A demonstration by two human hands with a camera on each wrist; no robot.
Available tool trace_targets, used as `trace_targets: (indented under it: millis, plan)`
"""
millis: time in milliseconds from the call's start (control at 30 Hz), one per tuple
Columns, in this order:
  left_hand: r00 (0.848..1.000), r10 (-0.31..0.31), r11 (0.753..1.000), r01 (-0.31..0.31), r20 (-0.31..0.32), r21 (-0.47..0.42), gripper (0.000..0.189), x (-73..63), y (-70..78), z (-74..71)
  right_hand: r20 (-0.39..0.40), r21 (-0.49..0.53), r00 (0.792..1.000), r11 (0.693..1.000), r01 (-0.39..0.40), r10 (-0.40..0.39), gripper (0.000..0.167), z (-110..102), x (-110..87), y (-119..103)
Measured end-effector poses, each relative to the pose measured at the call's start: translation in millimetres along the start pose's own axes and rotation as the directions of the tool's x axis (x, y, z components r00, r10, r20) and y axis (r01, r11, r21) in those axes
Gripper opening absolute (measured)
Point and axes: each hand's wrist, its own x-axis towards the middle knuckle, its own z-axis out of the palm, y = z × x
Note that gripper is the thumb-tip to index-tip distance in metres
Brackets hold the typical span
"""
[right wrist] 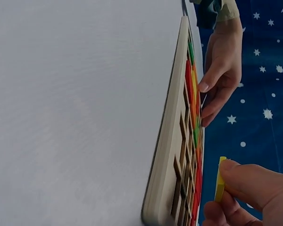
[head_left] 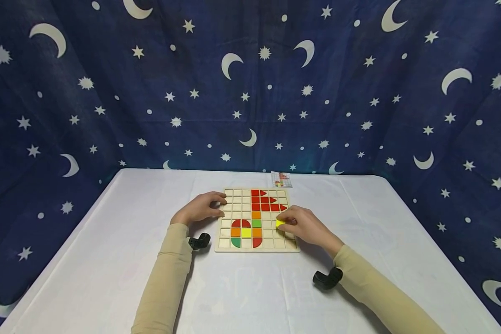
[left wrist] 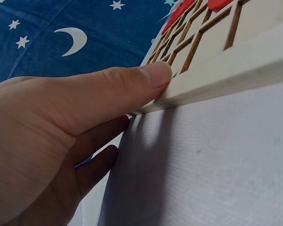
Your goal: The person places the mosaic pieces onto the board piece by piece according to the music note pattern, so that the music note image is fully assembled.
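My right hand [head_left: 302, 223] pinches a thin yellow tile [right wrist: 220, 179] between thumb and fingers, above the right part of a wooden grid board [head_left: 256, 251]. My left hand [head_left: 200, 207] is at the board's left edge. In the left wrist view, its thumb [left wrist: 155, 74] rests on the rim with the fingers loosely bent alongside. Red squares and triangles [head_left: 255, 200] fill cells at the top. Below stands a column with an orange square [head_left: 256, 215] and a green square [head_left: 256, 223]. Rounded red pieces, orange squares and a yellow square [head_left: 246, 232] lie at lower left, near a green rounded piece [head_left: 235, 242].
A small printed card [head_left: 281, 179] with a coloured grid pattern lies just behind the board on the white-covered table [head_left: 250, 297]. A dark blue curtain [head_left: 250, 106] with moons and stars hangs behind and at both sides. Black devices [head_left: 327, 278] are worn at both wrists.
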Motion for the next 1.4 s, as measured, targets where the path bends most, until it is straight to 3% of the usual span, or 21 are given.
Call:
trace_targets:
  millis: [167,367,600,700,1400]
  plan:
    - [0.998,0.057,0.998,-0.057,-0.011,0.021,0.04,1.5,-2.2,-1.5,-0.004,0.016,1.0,1.0,0.02,-0.02,0.027,3.5,6.1,-6.5]
    - [0.998,0.057,0.998,-0.057,-0.005,0.005,0.04,2.6,-2.8,-2.6,0.079,0.013,0.996,0.999,0.038,-0.039,0.029,15.6,14.1,-30.1]
    - [0.999,0.041,0.999,-0.041,-0.004,0.006,0.04,2.6,-1.8,-2.5,0.15,-0.096,0.971,0.975,0.201,-0.185,0.025,37.8,21.6,-52.3]
    - [0.999,0.033,0.999,-0.033,-0.001,0.009,0.039,2.6,-1.3,-2.4,0.163,-0.124,0.964,0.965,0.231,-0.21,0.024,45.1,22.8,-57.3]
    - [1.0,0.025,1.0,-0.025,0.008,0.009,0.039,1.2,-2.7,-0.3,0.177,-0.139,0.968,0.969,0.205,-0.18,0.018,52.6,19.5,-60.6]
